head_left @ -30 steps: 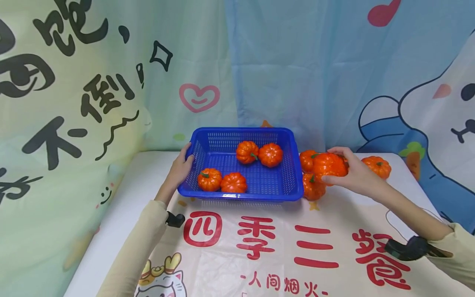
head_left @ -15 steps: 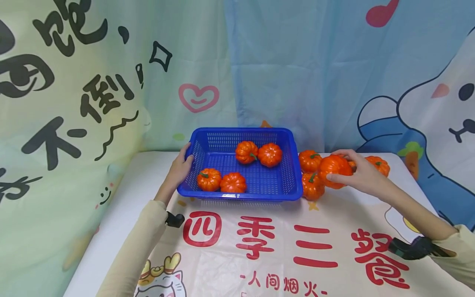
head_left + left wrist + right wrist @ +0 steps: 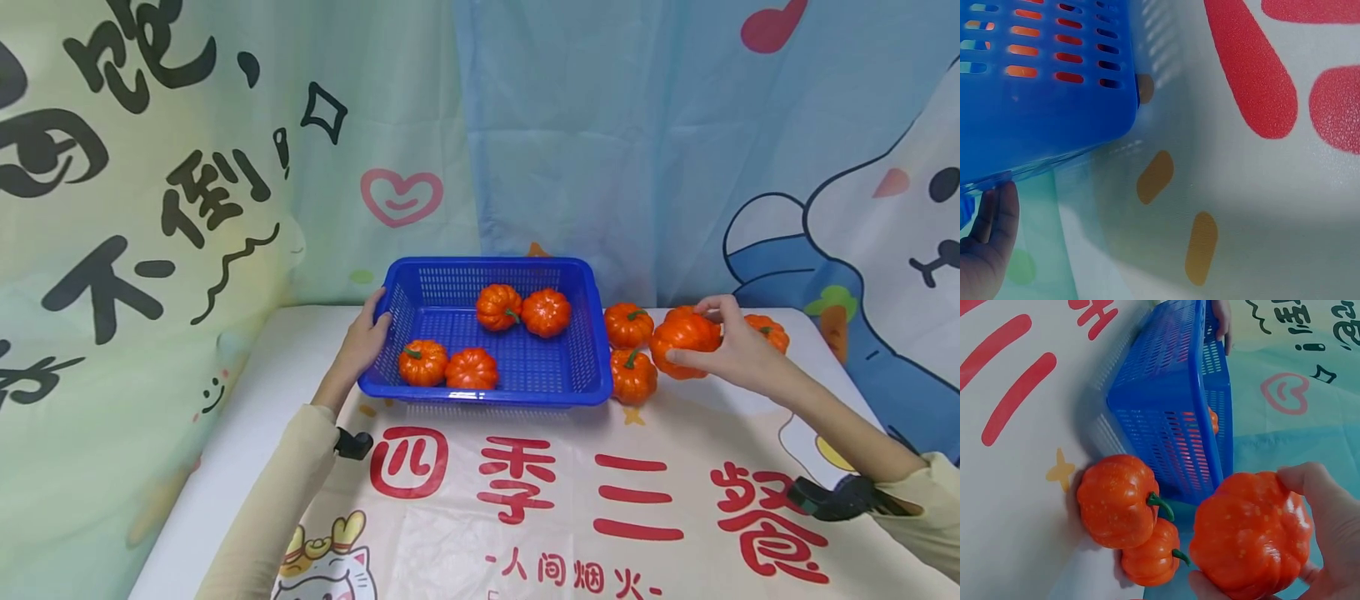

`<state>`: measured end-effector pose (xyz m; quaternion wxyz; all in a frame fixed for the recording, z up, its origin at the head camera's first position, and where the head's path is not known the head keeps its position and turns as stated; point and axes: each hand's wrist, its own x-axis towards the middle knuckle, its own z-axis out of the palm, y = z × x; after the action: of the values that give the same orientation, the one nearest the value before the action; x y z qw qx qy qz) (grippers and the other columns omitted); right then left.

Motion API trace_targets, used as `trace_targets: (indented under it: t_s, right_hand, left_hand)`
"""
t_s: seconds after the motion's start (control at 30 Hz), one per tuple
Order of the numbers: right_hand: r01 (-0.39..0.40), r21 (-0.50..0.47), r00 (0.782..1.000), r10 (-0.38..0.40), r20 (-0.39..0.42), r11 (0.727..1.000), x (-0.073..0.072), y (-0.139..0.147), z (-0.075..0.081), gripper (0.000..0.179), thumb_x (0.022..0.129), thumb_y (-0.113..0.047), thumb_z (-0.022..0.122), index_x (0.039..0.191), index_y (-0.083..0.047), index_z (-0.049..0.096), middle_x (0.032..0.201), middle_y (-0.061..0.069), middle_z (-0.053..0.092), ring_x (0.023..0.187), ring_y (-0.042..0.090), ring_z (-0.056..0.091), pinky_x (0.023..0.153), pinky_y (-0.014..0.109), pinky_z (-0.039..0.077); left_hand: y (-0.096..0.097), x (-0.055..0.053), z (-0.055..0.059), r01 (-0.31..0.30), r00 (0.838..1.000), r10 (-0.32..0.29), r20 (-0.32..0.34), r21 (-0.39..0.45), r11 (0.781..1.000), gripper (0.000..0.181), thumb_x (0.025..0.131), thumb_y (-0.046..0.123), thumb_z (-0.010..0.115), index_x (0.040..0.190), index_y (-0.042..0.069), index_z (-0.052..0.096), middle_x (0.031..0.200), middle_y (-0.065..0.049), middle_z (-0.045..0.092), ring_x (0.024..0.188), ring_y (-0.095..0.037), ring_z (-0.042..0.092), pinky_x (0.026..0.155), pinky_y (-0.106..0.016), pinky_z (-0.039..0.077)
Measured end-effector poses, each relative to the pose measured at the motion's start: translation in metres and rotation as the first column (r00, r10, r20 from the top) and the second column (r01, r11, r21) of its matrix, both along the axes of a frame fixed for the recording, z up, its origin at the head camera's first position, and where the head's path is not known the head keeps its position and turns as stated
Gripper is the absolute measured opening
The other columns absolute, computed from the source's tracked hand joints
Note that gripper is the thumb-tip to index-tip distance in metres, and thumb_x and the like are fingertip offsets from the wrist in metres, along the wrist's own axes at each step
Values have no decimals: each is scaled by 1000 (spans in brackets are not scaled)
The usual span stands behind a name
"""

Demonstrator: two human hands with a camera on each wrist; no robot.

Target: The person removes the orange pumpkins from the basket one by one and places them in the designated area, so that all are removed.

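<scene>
My right hand [image 3: 731,346] grips an orange toy pumpkin [image 3: 682,346] between thumb and fingers, to the right of the blue plastic basket [image 3: 487,397]. In the right wrist view this pumpkin [image 3: 1250,537] shows its ribbed, shiny side, with no stem in sight. My left hand [image 3: 365,337] holds the basket's left rim, thumb on top; in the left wrist view its fingers [image 3: 1004,219] touch the rim from outside. Inside the basket two pumpkins [image 3: 498,307] lie at the back and two more [image 3: 423,363] at the front left.
Beside the basket's right wall sit two green-stemmed pumpkins [image 3: 633,377], one behind the other. Another pumpkin [image 3: 767,332] is partly hidden behind my right hand. A printed cloth [image 3: 570,500] covers the white table, and a patterned curtain [image 3: 562,150] hangs behind it.
My right hand has moved slightly right with the pumpkin, away from the basket and the two pumpkins beside it. The left hand and the basket have stayed in place.
</scene>
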<state>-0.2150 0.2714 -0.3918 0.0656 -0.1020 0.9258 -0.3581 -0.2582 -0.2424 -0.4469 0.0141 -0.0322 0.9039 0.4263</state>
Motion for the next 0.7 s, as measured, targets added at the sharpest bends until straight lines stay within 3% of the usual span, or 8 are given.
trace_targets:
  t_s: [0.13, 0.27, 0.4, 0.7]
  right_hand:
    - [-28, 15, 999, 28, -31, 999, -2, 3, 1, 71, 91, -30, 65, 146, -4, 29, 135, 32, 36, 118, 49, 38, 79, 53, 56]
    - [-38, 19, 998, 39, -48, 999, -4, 7, 1, 62, 91, -30, 66, 139, -2, 38, 131, 29, 40, 115, 45, 41, 74, 41, 55]
    - [-44, 2, 998, 45, -42, 999, -4, 9, 1, 63, 90, -28, 67, 136, 1, 35, 131, 29, 42, 113, 44, 44, 75, 41, 56]
    - [-7, -47, 999, 9, 45, 999, -2, 9, -2, 71, 92, -31, 65, 140, 1, 25, 135, 32, 35, 117, 51, 41, 61, 34, 60]
  left_hand:
    - [-1, -1, 0, -4, 1000, 4, 0, 4, 1000, 57, 103, 29, 33, 157, 22, 16, 158, -20, 28, 142, -43, 34, 115, -60, 28]
    - [0, -1, 0, -5, 1000, 5, -2, 2, 1000, 57, 103, 29, 33, 156, 22, 17, 158, -19, 28, 143, -42, 33, 115, -59, 27]
    - [1, 0, 1, -4, 1000, 4, 0, 5, 1000, 57, 103, 29, 34, 156, 21, 17, 158, -19, 28, 142, -42, 33, 116, -59, 27]
    - [1, 0, -1, -6, 1000, 6, 2, 3, 1000, 57, 103, 30, 33, 157, 22, 16, 159, -19, 27, 142, -42, 33, 116, -59, 27]
